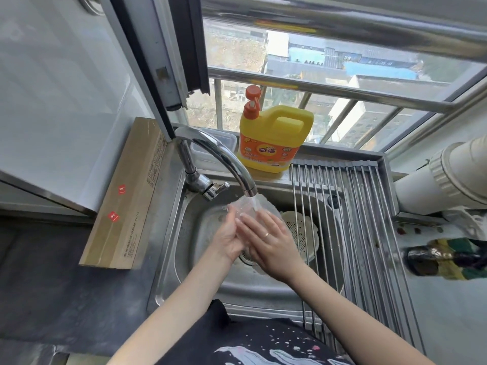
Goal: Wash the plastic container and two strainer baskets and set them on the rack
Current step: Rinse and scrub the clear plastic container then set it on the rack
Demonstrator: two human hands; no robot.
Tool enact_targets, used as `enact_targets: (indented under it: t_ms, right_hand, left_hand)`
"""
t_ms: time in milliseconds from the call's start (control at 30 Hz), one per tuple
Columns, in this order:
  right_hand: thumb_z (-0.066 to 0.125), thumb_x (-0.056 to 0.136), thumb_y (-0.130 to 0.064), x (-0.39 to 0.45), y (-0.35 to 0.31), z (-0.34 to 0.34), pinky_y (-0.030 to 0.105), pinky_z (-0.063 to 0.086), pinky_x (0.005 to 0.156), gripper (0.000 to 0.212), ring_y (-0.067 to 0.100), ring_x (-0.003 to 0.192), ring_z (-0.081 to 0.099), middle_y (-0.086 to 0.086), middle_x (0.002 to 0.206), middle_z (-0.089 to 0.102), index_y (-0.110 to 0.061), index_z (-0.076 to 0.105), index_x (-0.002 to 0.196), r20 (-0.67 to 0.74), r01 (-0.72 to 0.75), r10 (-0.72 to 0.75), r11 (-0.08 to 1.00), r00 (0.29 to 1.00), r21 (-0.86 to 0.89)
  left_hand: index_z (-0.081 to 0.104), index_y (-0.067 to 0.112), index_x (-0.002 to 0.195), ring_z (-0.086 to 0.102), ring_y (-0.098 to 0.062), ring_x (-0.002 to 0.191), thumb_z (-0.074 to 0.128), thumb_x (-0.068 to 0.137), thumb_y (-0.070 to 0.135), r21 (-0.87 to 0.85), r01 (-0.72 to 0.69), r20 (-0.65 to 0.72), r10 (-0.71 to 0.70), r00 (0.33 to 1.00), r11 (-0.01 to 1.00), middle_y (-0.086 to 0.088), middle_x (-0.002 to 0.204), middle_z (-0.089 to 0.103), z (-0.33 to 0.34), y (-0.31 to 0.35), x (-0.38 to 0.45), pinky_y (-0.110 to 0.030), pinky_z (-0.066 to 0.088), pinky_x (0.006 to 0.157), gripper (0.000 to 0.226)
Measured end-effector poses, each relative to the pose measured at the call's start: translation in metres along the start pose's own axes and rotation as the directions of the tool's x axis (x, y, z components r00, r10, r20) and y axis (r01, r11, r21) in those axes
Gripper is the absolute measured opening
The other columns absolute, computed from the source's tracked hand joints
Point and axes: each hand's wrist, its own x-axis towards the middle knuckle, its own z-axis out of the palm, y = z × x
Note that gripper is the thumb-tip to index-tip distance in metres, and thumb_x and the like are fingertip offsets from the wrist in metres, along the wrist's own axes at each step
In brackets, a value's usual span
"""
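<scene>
A clear plastic container is tilted under the running faucet, over the steel sink. My left hand grips its left side and my right hand lies flat against its front. Water from the spout falls into its upper part. A cream strainer basket lies in the sink to the right, partly under the rack bars and behind my right hand. I cannot make out a second strainer basket apart from it. The roll-up steel rack covers the sink's right side.
A yellow dish soap jug with an orange pump stands on the sill behind the sink, with a clear lidded box to its left. A long cardboard box lies on the left counter. A dark cloth sits on the right.
</scene>
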Motion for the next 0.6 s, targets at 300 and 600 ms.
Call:
enact_targets:
  t_ms: [300, 600]
  right_hand:
    - [0.021, 0.097, -0.052, 0.023, 0.004, -0.016, 0.038, 0.011, 0.118, 0.050, 0.011, 0.147, 0.013, -0.015, 0.156, 0.022, -0.046, 0.018, 0.146, 0.228, -0.657, 0.640, 0.580, 0.734, 0.482]
    - [0.041, 0.099, -0.040, 0.061, 0.024, -0.015, 0.043, 0.040, 0.106, 0.042, 0.024, 0.124, 0.051, 0.004, 0.136, 0.055, -0.019, 0.052, 0.133, 0.631, -0.859, 0.706, -0.063, 0.321, 0.508]
  left_hand:
    - [0.064, 0.010, 0.102, 0.072, -0.021, 0.077, 0.031, 0.092, 0.057, 0.015, 0.021, 0.049, -0.022, 0.999, 1.000, -0.011, 0.085, 0.072, -0.012, 0.023, -0.007, -0.036, 0.060, 0.067, 0.059]
    - [0.064, 0.005, 0.113, 0.067, -0.032, 0.099, 0.054, 0.079, 0.061, 0.000, 0.174, -0.013, -0.174, 0.985, 0.985, -0.019, 0.111, 0.069, -0.046, 0.021, -0.027, -0.043, 0.055, 0.082, 0.067]
